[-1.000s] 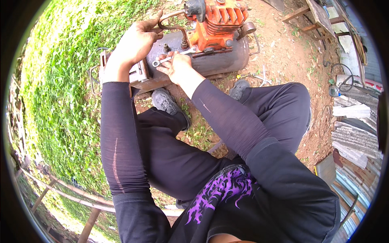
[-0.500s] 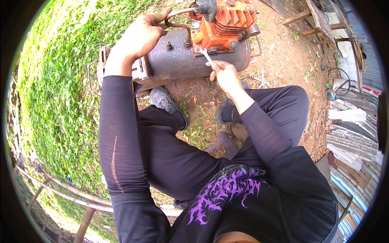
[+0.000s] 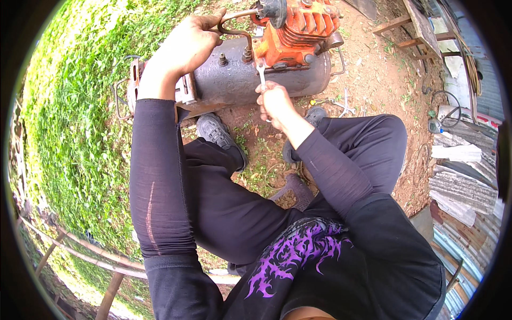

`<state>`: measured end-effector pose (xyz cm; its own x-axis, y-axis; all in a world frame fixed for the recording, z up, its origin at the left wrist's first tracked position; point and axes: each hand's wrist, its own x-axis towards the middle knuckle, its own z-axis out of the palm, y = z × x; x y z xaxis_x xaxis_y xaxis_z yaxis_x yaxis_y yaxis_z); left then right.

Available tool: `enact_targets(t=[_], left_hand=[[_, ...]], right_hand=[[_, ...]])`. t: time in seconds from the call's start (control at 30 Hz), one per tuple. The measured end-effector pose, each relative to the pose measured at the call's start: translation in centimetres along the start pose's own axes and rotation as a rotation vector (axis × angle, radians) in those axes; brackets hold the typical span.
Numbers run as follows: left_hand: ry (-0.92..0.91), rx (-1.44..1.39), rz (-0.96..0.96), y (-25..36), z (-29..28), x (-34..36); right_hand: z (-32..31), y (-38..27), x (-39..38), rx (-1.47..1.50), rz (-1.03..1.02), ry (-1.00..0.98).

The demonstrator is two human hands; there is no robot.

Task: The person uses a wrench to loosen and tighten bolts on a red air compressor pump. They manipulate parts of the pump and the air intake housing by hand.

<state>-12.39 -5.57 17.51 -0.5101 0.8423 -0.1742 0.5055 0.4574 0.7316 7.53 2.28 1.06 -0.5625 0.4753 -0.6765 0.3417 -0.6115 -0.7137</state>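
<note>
My left fingers [image 3: 212, 22] hold the bent pipe [image 3: 236, 33]; my right fingers [image 3: 263, 100] grip the wrench [image 3: 262, 76], its head at the orange pump's [image 3: 285, 47] base. I'm likely fitting it; next, it needs square seating.

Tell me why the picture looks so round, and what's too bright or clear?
Head view: the fisheye lens gives black corners and curves straight edges near the rim; head view: sunlit grass on the left washes out nearly white in patches; head view: the metal wrench and orange finned compressor pump look fairly sharp.
</note>
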Motion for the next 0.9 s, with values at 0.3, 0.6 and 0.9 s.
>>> enact_targets(t=[0.3,0.6,0.9], left_hand=[[-0.053,-0.184,-0.040,-1.1,0.4,0.2],[-0.020,-0.043,0.041,-2.0,0.4,0.6],[0.007,-0.002,0.015,-1.2,-0.1,0.2]], right_hand=[[11.0,-3.1,4.7,0.968,0.060,-0.069],[0.8,1.2,-2.8,0.166,-0.183,0.070],[-5.3,-1.7,-0.1,-0.584,-0.339,0.105]])
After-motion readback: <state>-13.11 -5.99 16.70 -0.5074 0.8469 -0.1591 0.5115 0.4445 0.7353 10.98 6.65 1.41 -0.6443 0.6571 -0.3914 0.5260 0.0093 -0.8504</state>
